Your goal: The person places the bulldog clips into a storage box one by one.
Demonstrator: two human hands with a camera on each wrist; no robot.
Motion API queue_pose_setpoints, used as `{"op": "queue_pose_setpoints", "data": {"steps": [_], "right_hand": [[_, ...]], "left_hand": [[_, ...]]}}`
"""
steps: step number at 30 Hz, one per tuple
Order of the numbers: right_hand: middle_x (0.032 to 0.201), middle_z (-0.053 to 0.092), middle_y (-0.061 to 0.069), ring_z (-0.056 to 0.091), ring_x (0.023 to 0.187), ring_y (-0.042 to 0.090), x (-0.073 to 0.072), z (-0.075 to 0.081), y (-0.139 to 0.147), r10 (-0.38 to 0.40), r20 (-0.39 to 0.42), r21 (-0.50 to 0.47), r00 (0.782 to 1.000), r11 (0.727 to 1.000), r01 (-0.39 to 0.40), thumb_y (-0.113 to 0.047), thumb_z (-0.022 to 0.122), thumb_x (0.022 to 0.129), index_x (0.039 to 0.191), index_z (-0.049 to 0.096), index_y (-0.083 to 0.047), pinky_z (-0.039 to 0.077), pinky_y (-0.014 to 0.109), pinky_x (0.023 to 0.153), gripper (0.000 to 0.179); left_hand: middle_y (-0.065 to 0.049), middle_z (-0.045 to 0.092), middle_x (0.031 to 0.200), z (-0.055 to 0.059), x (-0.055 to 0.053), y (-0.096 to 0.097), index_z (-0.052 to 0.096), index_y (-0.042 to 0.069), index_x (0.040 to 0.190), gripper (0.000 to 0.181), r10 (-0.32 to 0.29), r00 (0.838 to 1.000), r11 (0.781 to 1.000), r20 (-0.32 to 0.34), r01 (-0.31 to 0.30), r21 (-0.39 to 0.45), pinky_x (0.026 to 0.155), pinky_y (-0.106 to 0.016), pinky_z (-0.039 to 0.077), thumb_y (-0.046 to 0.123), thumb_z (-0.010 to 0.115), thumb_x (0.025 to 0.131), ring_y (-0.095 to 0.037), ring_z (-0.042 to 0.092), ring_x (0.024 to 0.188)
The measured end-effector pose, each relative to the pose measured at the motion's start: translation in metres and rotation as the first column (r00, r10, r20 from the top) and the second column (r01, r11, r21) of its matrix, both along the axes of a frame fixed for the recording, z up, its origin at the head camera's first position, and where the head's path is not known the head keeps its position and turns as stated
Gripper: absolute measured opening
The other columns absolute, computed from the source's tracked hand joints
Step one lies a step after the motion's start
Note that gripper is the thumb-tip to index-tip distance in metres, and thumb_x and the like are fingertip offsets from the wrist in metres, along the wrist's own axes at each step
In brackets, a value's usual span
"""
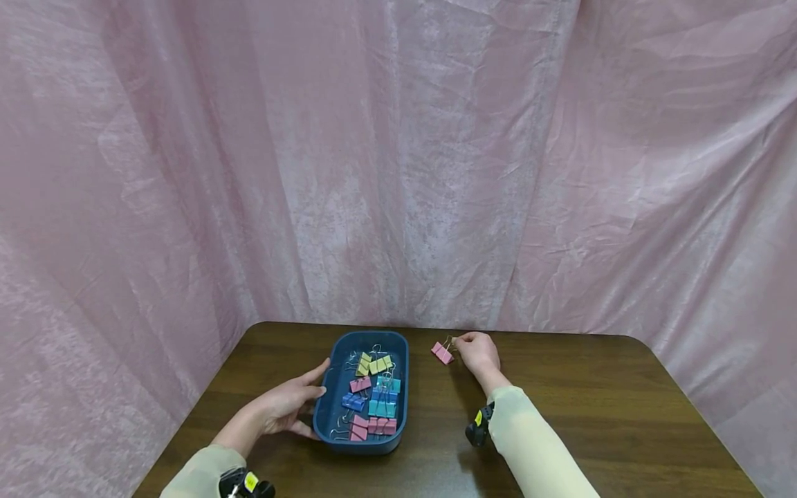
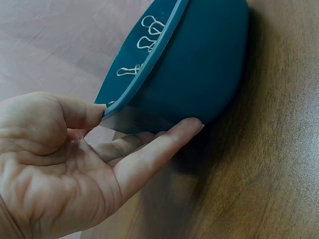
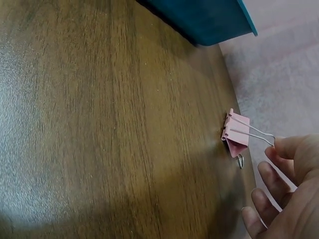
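My right hand (image 1: 478, 353) pinches a wire handle of a pink binder clip (image 1: 443, 353) between thumb and index finger, near the table's back edge. In the right wrist view the pink binder clip (image 3: 237, 130) hangs off the fingertips by that handle; its other handle points down. Whether it touches the table I cannot tell. On the left, my left hand (image 1: 286, 407) rests against the side of a dark blue plastic bin (image 1: 361, 448). Its thumb meets the rim, and its fairly straight fingers (image 2: 159, 152) lie along the lower outer wall.
Several binder clips lie inside the bin: yellow ones (image 1: 380, 364) at the back, blue ones (image 1: 353, 402) and teal ones (image 1: 382, 409) in the middle, pink ones (image 1: 382, 426) at the front. Behind the brown wooden table (image 1: 579, 401) hangs a pink curtain (image 1: 398, 166).
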State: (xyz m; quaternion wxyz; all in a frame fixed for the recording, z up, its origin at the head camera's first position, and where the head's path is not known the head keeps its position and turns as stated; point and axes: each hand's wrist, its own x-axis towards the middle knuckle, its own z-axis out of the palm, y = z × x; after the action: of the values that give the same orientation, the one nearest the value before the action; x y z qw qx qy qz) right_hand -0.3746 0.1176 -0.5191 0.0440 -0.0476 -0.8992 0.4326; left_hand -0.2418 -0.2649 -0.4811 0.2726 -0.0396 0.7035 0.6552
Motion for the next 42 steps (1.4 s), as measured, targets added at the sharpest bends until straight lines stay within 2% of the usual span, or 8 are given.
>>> {"op": "queue_pose_setpoints", "data": {"steps": [12,24,27,30,34,42], "right_hand": [[0.097,0.076,0.006,0.066,0.087,0.025,0.0013,0.0040,-0.0030,-0.011,0.029,0.019,1.000,1.000,0.011,-0.030,0.070,0.094,0.095,0.081,-0.009,0.050,0.039,0.070,0.024],[0.097,0.076,0.005,0.068,0.089,0.029,-0.0021,0.0029,-0.0037,-0.014,0.023,0.059,1.000,0.998,0.013,-0.031,0.072,0.093,0.093,0.081,-0.011,0.051,0.040,0.069,0.022],[0.098,0.076,0.006,0.068,0.092,0.031,-0.0022,0.0030,-0.0043,-0.018,0.020,0.064,1.000,0.998,0.016,-0.031,0.072,0.093,0.093,0.081,-0.012,0.052,0.043,0.071,0.022],[0.102,0.076,0.006,0.065,0.102,0.038,-0.0022,0.0033,-0.0039,-0.033,0.027,0.068,0.999,0.997,0.031,-0.033,0.071,0.092,0.093,0.081,-0.013,0.051,0.049,0.080,0.022],[0.108,0.075,0.007,0.056,0.115,0.044,-0.0030,0.0015,-0.0042,-0.048,0.039,0.073,0.998,0.996,0.045,-0.034,0.069,0.093,0.094,0.081,-0.015,0.043,0.059,0.091,0.023],[0.112,0.073,0.011,0.050,0.120,0.046,-0.0008,-0.0002,-0.0045,-0.057,0.031,0.085,0.998,0.995,0.054,-0.032,0.066,0.095,0.094,0.081,-0.013,0.039,0.062,0.094,0.024]], "left_hand": [[-0.033,0.043,0.144,0.0000,-0.0011,-0.0012,0.004,0.024,0.166,0.068,-0.010,1.000,1.000,0.003,0.010,0.013,0.078,-0.063,0.057,0.017,0.042,0.111,-0.041,0.062,0.113],[-0.034,0.041,0.147,0.0000,-0.0003,-0.0004,0.005,0.025,0.166,0.067,0.004,1.000,1.000,0.005,-0.004,0.006,0.077,-0.064,0.057,0.017,0.042,0.110,-0.042,0.061,0.114],[-0.034,0.039,0.148,-0.0002,-0.0007,-0.0003,0.006,0.025,0.166,0.068,0.002,1.000,1.000,0.006,-0.002,0.007,0.078,-0.064,0.057,0.017,0.043,0.110,-0.042,0.061,0.114],[-0.034,0.038,0.148,-0.0003,-0.0011,-0.0002,0.006,0.025,0.166,0.068,0.002,1.000,1.000,0.008,-0.002,0.004,0.078,-0.064,0.057,0.017,0.043,0.110,-0.041,0.062,0.114],[-0.034,0.040,0.146,0.0003,-0.0006,-0.0001,0.006,0.024,0.166,0.067,0.003,1.000,1.000,0.010,-0.003,-0.001,0.078,-0.064,0.057,0.017,0.043,0.111,-0.042,0.062,0.113],[-0.033,0.043,0.144,0.0014,0.0012,0.0008,0.006,0.025,0.166,0.067,0.015,1.000,1.000,0.008,-0.015,-0.012,0.077,-0.064,0.057,0.017,0.043,0.110,-0.042,0.062,0.113]]}}
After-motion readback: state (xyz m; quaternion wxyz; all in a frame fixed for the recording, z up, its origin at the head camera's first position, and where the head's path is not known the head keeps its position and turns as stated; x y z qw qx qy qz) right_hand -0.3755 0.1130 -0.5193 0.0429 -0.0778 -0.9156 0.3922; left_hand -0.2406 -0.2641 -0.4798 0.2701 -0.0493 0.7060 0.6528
